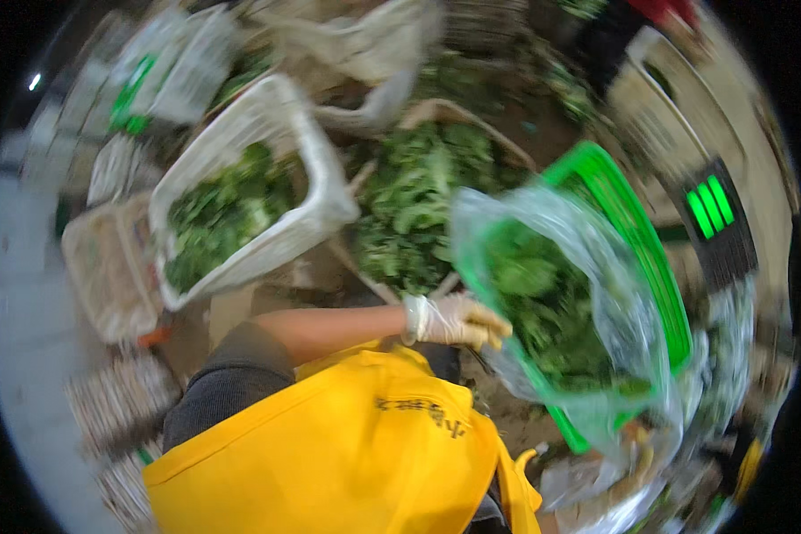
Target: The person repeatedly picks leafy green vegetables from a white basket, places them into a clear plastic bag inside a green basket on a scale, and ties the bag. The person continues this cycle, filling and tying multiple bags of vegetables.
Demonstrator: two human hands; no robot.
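Note:
My left hand (464, 322), in a pale glove, reaches in from the left to the near side of a bright green plastic crate (661, 294). Its fingertips are at the edge of a clear plastic bag (607, 274); blur hides whether they grip it. The bag lines the crate and spreads over its rim. Inside lie leafy greens (541, 287). At the lower right, my right hand (634, 457) is partly covered by the bag's plastic, and its grip is unclear.
A white basket (334, 193) with leafy greens stands at the left. Between it and the crate is a heap of greens (427, 193). Behind are a beige bin (661, 113) and a pale sack (380, 47). Bundled stacks (120, 400) line the left. Another person's red sleeve (667, 10) shows.

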